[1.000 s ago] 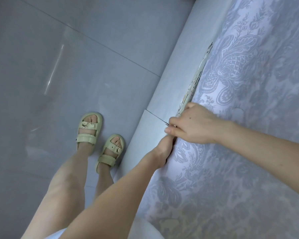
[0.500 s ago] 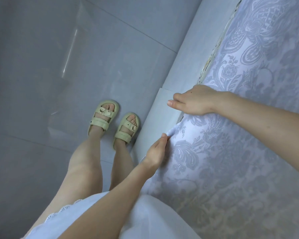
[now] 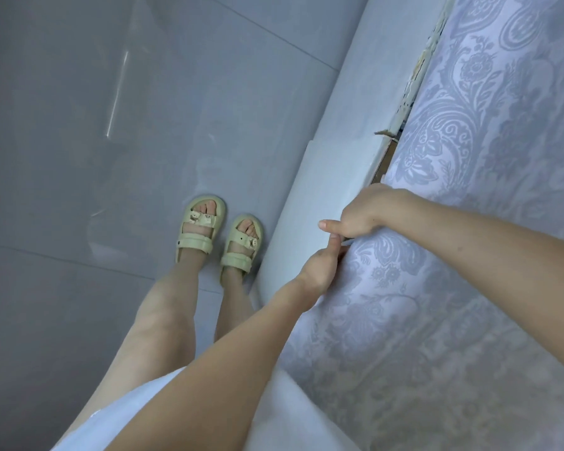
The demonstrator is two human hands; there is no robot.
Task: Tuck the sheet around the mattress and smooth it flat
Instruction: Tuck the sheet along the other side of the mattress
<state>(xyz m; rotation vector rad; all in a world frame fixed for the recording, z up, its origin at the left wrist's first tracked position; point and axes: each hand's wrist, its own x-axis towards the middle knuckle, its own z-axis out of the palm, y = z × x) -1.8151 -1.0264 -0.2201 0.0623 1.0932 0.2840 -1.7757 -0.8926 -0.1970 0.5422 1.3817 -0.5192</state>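
A lavender sheet (image 3: 476, 304) with a pale floral pattern covers the mattress on the right. A strip of the mattress's worn edge (image 3: 415, 76) shows between the sheet and the pale bed frame (image 3: 336, 151). My right hand (image 3: 363, 211) curls its fingers round the sheet-covered mattress edge, thumb sticking out to the left. Just below it, my left hand (image 3: 321, 270) grips the sheet's edge at the gap beside the frame. Its fingertips are hidden in the fold, and its thumb touches my right thumb.
My feet in pale green sandals (image 3: 219, 236) stand on the glossy grey tiled floor (image 3: 79, 157), close against the bed frame. A white skirt (image 3: 121, 415) shows at the bottom. The frame's top has a chipped spot (image 3: 385, 133).
My left hand has moved up along the sheet's edge until it meets my right hand. The right hand now curls round the mattress edge. The view has shifted a little.
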